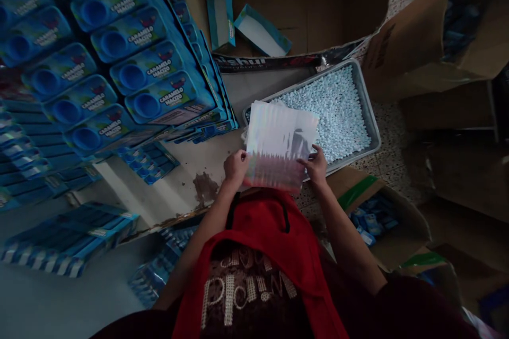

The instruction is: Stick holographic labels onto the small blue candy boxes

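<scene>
A stack of clear, shiny plastic bags (274,143) is held between my two hands, close in front of my body. My left hand (236,167) grips the stack's left edge with fingers curled. At the right edge, my right hand (315,165) pinches the bags between thumb and fingers. Behind and partly under the bags sits a grey tray (374,127) filled with small pale-blue candies (330,111). The bags cover the tray's near left part.
Blue printed candy boxes (147,85) are stacked high on the left. A large cardboard box (314,5) at the back holds two open blue cartons (262,32). On the right, an open cardboard box (413,222) contains blue packets (374,220). The light table (183,164) has a worn front edge.
</scene>
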A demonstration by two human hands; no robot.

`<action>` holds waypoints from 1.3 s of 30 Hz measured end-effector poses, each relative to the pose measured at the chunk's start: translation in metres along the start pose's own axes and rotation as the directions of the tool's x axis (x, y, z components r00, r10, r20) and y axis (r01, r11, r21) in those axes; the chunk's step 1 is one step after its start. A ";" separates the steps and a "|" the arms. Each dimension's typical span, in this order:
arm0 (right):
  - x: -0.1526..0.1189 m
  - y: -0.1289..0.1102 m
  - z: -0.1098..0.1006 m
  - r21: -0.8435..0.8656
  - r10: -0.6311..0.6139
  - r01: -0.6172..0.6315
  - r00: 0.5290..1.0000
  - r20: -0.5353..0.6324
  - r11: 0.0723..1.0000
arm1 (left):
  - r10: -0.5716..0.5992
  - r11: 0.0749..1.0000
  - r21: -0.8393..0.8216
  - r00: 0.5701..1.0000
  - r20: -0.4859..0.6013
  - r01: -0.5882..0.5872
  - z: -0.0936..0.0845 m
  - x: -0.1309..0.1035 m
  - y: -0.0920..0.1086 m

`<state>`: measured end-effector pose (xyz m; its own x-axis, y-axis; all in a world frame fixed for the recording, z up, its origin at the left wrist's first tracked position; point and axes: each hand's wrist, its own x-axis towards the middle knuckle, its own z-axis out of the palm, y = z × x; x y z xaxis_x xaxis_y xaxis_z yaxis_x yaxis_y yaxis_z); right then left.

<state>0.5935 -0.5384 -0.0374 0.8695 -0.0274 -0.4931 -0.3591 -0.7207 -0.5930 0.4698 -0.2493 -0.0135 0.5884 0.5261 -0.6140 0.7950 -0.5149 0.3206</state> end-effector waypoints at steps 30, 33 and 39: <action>0.020 0.018 0.016 -0.049 0.006 -0.007 1.000 -0.028 0.999 | -0.074 0.897 -0.426 0.908 -0.412 -0.120 -0.004 0.136 0.104; 0.022 0.022 0.017 -0.027 -0.004 0.004 1.000 -0.011 1.000 | -0.029 0.895 -0.415 0.908 -0.418 -0.162 -0.006 0.147 0.105; 0.021 0.026 0.021 0.008 0.038 -0.037 0.999 -0.016 0.999 | -0.092 0.902 -0.419 0.905 -0.416 -0.100 -0.009 0.157 0.104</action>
<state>0.5954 -0.5435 -0.0767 0.8608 -0.0656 -0.5048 -0.3941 -0.7136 -0.5793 0.6459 -0.2139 -0.0701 0.5202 0.8050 -0.2853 0.7202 -0.2339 0.6531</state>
